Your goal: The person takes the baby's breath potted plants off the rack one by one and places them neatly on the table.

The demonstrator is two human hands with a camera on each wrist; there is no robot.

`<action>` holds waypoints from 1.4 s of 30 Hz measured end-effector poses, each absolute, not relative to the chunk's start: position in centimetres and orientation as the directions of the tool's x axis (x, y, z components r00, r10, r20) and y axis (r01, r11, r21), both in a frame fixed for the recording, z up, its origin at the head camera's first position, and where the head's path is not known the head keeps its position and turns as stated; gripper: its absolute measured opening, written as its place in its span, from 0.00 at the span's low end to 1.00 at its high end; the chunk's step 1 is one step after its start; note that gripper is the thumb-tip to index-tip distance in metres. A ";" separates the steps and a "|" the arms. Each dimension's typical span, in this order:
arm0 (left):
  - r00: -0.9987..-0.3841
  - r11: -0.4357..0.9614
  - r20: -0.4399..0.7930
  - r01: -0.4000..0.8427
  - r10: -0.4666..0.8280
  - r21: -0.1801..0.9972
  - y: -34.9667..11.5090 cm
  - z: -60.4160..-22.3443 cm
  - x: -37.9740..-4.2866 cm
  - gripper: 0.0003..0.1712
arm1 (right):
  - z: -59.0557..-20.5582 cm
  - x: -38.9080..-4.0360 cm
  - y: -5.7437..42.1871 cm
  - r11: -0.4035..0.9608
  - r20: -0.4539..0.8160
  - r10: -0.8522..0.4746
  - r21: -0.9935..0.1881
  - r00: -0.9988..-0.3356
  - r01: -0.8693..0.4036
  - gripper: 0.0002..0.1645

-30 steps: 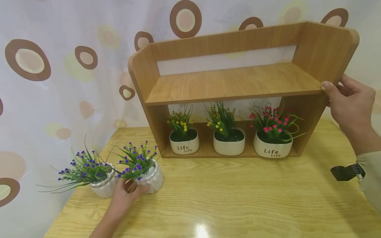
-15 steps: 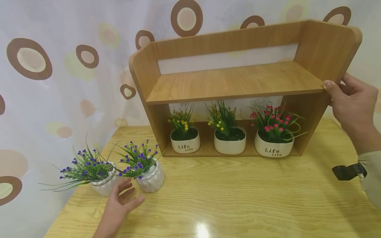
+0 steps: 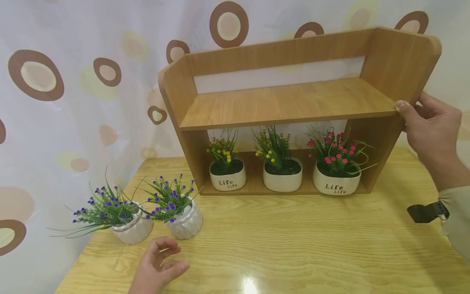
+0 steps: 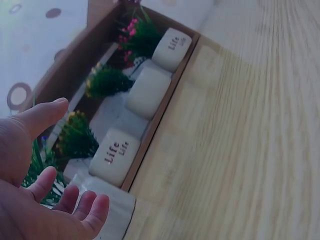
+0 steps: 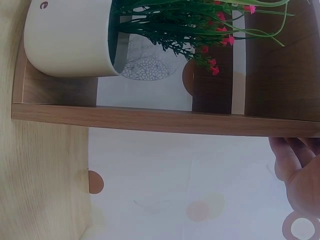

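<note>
My right hand grips the right side panel of a two-tier wooden shelf, its thumb at the end of the middle board. In the right wrist view, the fingers of that hand lie against the panel's outer face. My left hand holds nothing, its fingers loosely bent over the table. Just beyond it stand two ribbed white pots of purple artificial flowers, the nearer-to-shelf pot and the left pot. In the left wrist view, the left hand overlaps a white ribbed pot.
On the lower tier sit a left yellow-flowered pot, a middle yellow-flowered pot and a pink-flowered pot. The shelf stands on a light wooden table before a patterned wall covering. A black strap device hangs at the right sleeve.
My left hand has come off the purple-flowered pot beside the shelf and drawn back toward the near edge of the table. My right hand keeps its grip on the shelf.
</note>
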State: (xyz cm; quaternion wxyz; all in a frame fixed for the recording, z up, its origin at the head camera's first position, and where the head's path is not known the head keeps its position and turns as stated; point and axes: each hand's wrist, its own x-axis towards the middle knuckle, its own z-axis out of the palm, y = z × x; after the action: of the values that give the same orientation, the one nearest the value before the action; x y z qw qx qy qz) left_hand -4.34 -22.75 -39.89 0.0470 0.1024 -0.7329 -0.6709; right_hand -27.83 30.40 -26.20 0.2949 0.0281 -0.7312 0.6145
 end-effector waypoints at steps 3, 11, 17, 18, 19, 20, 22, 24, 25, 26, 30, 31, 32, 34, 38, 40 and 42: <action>-0.983 0.060 -0.033 -0.045 -0.180 0.997 -21.9 -39.6 -4.0 0.29 | -26.2 -28.0 30.4 0.253 0.459 0.327 -0.885 -0.826 -0.391 0.25; -0.994 0.074 0.086 0.081 -0.066 0.994 -19.9 -37.4 -3.5 0.25 | -26.4 -28.1 30.4 0.212 0.477 0.325 -0.878 -0.816 -0.429 0.25; -0.986 0.029 0.160 0.162 0.049 0.986 -18.7 -35.9 -3.7 0.27 | -26.3 -28.1 30.5 0.112 0.482 0.327 -0.874 -0.813 -0.473 0.24; -0.983 0.018 0.171 0.173 0.068 0.985 -18.6 -35.7 -3.7 0.27 | -26.3 -28.1 30.5 0.088 0.481 0.328 -0.873 -0.813 -0.480 0.24; -0.980 0.008 0.181 0.182 0.085 0.983 -18.5 -35.5 -3.7 0.28 | -26.3 -28.1 30.4 0.062 0.481 0.328 -0.870 -0.813 -0.489 0.24; -0.977 0.000 0.190 0.191 0.101 0.982 -18.4 -35.3 -3.7 0.28 | -26.3 -28.1 30.4 0.056 0.482 0.328 -0.868 -0.812 -0.493 0.24; -0.969 -0.015 0.212 0.212 0.127 0.977 -18.2 -34.8 -3.8 0.28 | -26.3 -28.1 30.4 0.032 0.481 0.328 -0.866 -0.813 -0.500 0.24; -0.963 -0.016 0.228 0.229 0.145 0.973 -18.0 -34.2 -3.8 0.28 | -26.4 -28.1 30.4 0.006 0.481 0.324 -0.862 -0.815 -0.507 0.24; -0.961 -0.012 0.231 0.232 0.151 0.973 -17.9 -33.9 -3.8 0.28 | -26.4 -28.1 30.4 0.000 0.480 0.326 -0.861 -0.814 -0.508 0.24; -0.959 -0.008 0.235 0.237 0.158 0.972 -17.8 -33.6 -3.9 0.29 | -26.4 -28.0 30.5 0.014 0.481 0.327 -0.863 -0.814 -0.505 0.24; -0.952 0.010 0.251 0.256 0.178 0.967 -17.5 -32.0 -4.3 0.30 | -26.4 -27.9 30.5 0.094 0.473 0.328 -0.877 -0.818 -0.470 0.24; -0.948 0.011 0.262 0.268 0.182 0.963 -17.4 -31.6 -4.5 0.30 | -26.4 -28.0 30.5 0.091 0.470 0.329 -0.879 -0.819 -0.468 0.24; -0.945 0.010 0.270 0.276 0.185 0.961 -17.4 -31.2 -4.6 0.31 | -26.4 -28.0 30.5 0.105 0.470 0.328 -0.880 -0.819 -0.463 0.24; -0.937 0.010 0.297 0.304 0.184 0.953 -17.2 -30.5 -4.8 0.31 | -26.4 -28.0 30.5 0.121 0.471 0.328 -0.881 -0.819 -0.458 0.25; -0.934 0.029 0.329 0.336 0.141 0.941 -16.8 -28.9 -5.6 0.32 | -26.4 -28.0 30.5 0.134 0.486 0.327 -0.873 -0.810 -0.469 0.24; -0.930 0.043 0.349 0.356 0.114 0.934 -16.6 -28.2 -6.1 0.33 | -26.4 -28.0 30.5 0.135 0.493 0.323 -0.869 -0.808 -0.476 0.24; -0.925 0.054 0.368 0.374 0.091 0.926 -16.4 -27.6 -6.6 0.34 | -26.4 -28.0 30.4 0.141 0.496 0.320 -0.868 -0.807 -0.477 0.24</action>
State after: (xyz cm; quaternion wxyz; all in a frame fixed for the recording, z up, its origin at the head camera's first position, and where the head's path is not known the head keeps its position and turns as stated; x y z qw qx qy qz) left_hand -6.56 -16.41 -27.57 0.1058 -0.1618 -0.7182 -0.6685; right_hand -27.99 30.45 -26.42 0.3052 0.0565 -0.6911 0.6527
